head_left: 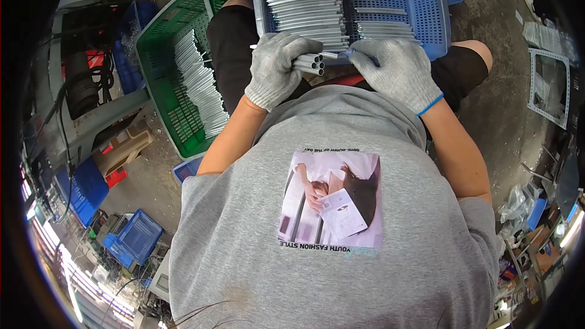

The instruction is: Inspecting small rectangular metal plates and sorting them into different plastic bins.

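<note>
My left hand (274, 67), in a grey knit glove, is closed round a small bundle of metal tubes (311, 64); their open round ends face right. One thin tube (329, 55) sticks out from the bundle toward the other hand. My right hand (396, 68), gloved in grey with a blue cuff edge, has thumb and fingers pinched together by a small blue bit. What they hold is mostly hidden. Both hands are at the near edge of a blue plastic basket (448, 24), which has a tall stack of tubes (301, 0) at left and fewer tubes (385, 29) at right.
To the left stands a green basket (159, 33) with a long row of metal tubes (201, 82). Beyond it are a metal machine frame (113, 119) and hanging cables. A blue crate (137, 236) sits lower left. A pale perforated frame (548, 88) is at far right.
</note>
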`<state>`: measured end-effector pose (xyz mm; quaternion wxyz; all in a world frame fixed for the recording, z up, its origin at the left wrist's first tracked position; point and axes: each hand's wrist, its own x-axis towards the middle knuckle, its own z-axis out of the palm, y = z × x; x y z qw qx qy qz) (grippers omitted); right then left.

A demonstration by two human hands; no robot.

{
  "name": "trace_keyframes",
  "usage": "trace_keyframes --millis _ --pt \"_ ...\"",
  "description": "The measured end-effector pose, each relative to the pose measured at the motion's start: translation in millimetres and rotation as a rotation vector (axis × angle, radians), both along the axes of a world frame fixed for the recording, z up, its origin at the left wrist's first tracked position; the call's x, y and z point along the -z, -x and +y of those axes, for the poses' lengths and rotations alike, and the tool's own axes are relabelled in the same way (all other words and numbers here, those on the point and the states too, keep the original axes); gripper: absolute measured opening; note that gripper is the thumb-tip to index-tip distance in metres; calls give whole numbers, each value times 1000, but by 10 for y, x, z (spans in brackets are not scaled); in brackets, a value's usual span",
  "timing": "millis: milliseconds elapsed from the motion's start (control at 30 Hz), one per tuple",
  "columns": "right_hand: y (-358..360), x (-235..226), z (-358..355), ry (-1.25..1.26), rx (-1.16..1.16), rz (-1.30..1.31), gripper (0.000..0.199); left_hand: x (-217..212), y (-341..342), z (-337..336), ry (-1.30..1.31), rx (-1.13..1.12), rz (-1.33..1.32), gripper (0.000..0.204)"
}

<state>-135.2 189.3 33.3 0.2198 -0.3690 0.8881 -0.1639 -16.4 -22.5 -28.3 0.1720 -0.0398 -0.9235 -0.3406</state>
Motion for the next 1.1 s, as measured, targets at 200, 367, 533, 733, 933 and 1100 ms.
trace_keyframes --millis 200,367,533,733,933,1100 --pt "-27 37 45 115 18 -95 27 47 1 23 -2 -26 11 25" --pt "96 -13 -25 -40 114 -110 28 148 73 13 63 -63 27 26" --pt "149 163 80 -110 137 62 31 345 234 94 328 -204 -351 27" --pt "124 236 179 -160 131 82 32 694 399 123 483 -169 -471 27" --pt "102 277 208 -127 131 65 31 663 380 47 459 -144 -483 28" --pt "73 243 175 -66 99 63 28 441 263 -15 290 -128 -524 30"
